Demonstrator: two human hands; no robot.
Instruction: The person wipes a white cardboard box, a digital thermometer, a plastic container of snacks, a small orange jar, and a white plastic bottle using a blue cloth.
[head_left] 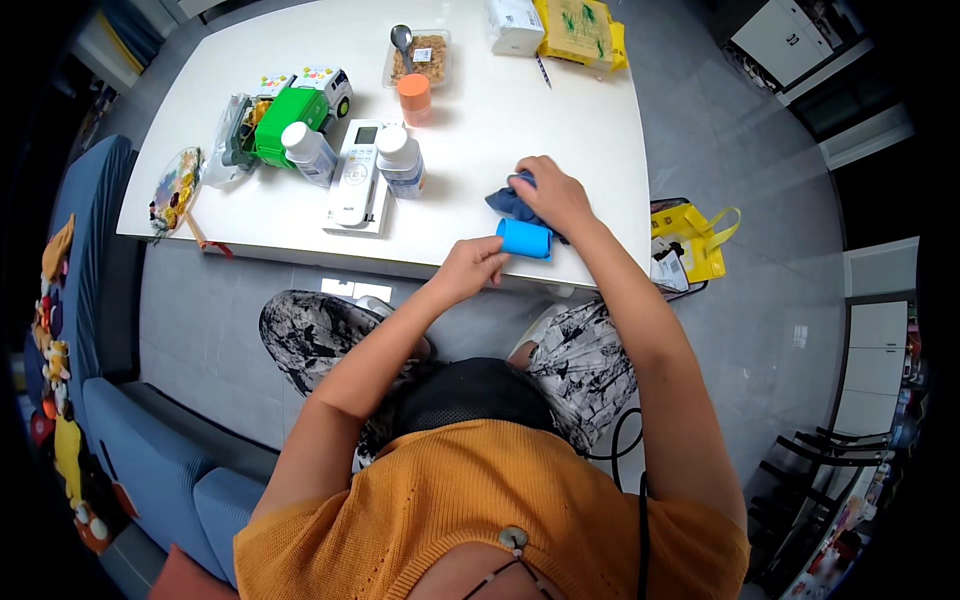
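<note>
At the table's near right part, my left hand (474,268) pinches the left end of a bright blue cylinder (526,240), which looks like a small cup or tube lying on its side. Its fingertips are partly hidden by the cylinder. Just beyond it, my right hand (557,200) is closed over a crumpled dark blue cloth (512,204) on the tabletop. Some of the cloth shows left of the fingers; the rest is hidden under the hand. The cloth and the cylinder lie close together near the front edge.
Left on the white table (470,140) stand white bottles (402,165), a remote (356,185) on a white box, a green toy truck (290,122) and an orange-capped jar (414,100). Farther back are a food tub (430,62) with a spoon and yellow packages (582,35). A yellow bag (700,243) is beyond the right edge.
</note>
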